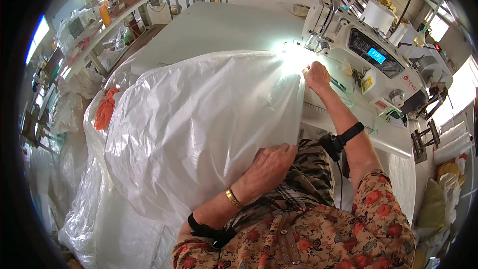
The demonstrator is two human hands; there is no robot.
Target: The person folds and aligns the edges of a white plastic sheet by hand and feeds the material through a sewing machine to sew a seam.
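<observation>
A large white plastic sheet (184, 104) spreads over the sewing table and hangs down at its left and near edges. At the sheet's right corner, just below the lit needle area of the white sewing machine (368, 52), my right hand (317, 76) pinches the edge. Closer to my lap, my left hand (271, 166) rests with curled fingers gripping the sheet's near right edge. Glare from the machine's lamp washes out the spot where the sheet meets the needle. An orange-red bundle (106, 108) lies against the sheet's left side.
The pale tabletop (219, 27) extends beyond the sheet. Green-handled snips (339, 85) lie right of my right hand. A cluttered shelf bench (107, 25) stands at the far left, with clear plastic heaped below. White thread cones (378, 16) stand behind the machine.
</observation>
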